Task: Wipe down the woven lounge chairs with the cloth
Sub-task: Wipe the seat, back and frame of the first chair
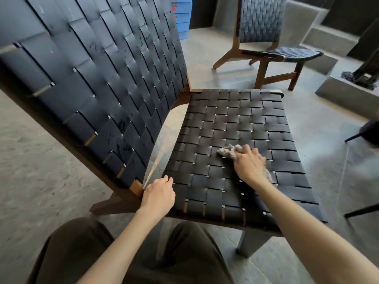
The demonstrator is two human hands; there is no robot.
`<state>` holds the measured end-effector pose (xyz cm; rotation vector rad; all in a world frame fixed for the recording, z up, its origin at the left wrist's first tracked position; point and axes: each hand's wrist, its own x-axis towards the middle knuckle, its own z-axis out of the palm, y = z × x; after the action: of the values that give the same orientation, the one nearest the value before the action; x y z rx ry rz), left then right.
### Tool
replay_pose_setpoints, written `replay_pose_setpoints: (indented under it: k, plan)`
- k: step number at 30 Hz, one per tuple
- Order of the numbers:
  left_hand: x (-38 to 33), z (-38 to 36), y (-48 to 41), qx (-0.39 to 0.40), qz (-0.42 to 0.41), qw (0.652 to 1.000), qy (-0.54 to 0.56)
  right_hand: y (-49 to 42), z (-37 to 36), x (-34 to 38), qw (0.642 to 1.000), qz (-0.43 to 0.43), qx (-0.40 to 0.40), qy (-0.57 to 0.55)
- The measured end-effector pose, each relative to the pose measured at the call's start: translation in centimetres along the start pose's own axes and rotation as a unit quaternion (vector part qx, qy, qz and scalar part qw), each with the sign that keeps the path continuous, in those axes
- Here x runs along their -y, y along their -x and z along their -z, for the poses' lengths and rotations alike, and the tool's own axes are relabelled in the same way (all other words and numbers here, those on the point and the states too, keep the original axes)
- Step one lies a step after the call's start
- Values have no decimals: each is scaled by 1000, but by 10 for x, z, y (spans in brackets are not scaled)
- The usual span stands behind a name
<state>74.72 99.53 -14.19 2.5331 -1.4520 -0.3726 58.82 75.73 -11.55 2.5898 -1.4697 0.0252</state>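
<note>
The near chair [92, 78] has a tall woven back that stands up to the left of the left hand. The left hand [159, 196] sits on the near left corner of the seat [225, 119], with its fingers curled over the edge, holding on. To its right, the right hand [249, 166] squeezes the cloth [227, 151] and presses it down on the seat. Far past that hand stands another chair [262, 19].

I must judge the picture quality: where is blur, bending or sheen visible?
Head view: the wide lens bends the near backrest; head view: the cloth and right hand look slightly motion-blurred; head view: soft light leaves a pale sheen on the seat straps, and the far chair is softer.
</note>
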Motion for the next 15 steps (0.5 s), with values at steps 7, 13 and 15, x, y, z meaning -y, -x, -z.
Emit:
replay_pose_setpoints:
  k: [7,13,15]
  plan:
    - [-3,17,7,10,-28,997,-73,49,-5,85,976,146,52,-151]
    - [8,65,39,-195,-115,974,-20,23,48,95,871,11,41,-489]
    - [18,90,51,-293,-151,944,-3,18,80,116,837,38,35,-545]
